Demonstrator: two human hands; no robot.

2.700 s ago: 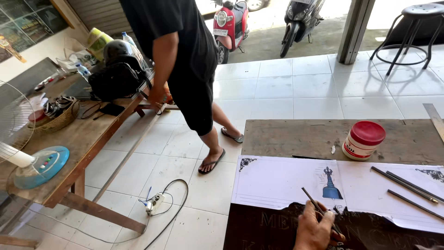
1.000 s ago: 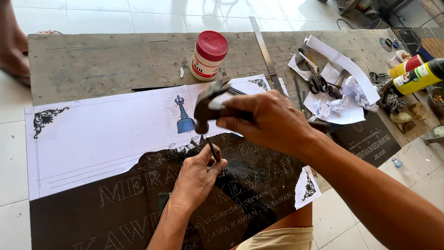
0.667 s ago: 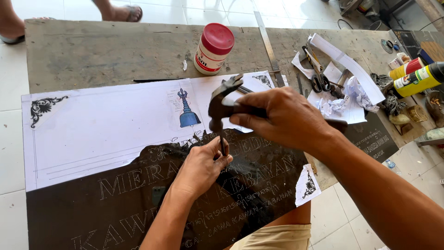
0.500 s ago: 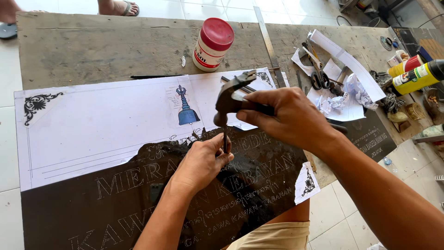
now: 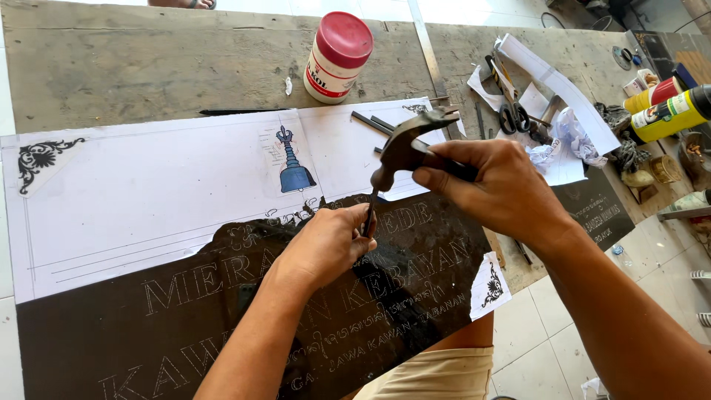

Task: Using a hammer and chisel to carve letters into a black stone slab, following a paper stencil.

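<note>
My left hand (image 5: 326,244) rests on a dark stone slab (image 5: 185,326) with carved letters and pinches a thin metal chisel (image 5: 368,216) upright against it. My right hand (image 5: 503,185) grips the handle of a small claw hammer (image 5: 407,148), whose head sits right on top of the chisel. A white paper template (image 5: 148,200) with a blue tower drawing and black corner ornaments covers the slab's far part; its near edge is torn away over the lettering.
A white jar with a red lid (image 5: 337,55) stands on the wooden bench (image 5: 148,67). Loose chisels (image 5: 370,122), scissors (image 5: 511,111), crumpled paper (image 5: 570,133) and yellow spray cans (image 5: 670,111) lie at the right. A metal ruler (image 5: 426,44) lies beside the jar.
The view swung from a standing person and floor down to the slab. In the last second my right hand brought the hammer down onto the chisel, which my left hand keeps in place.
</note>
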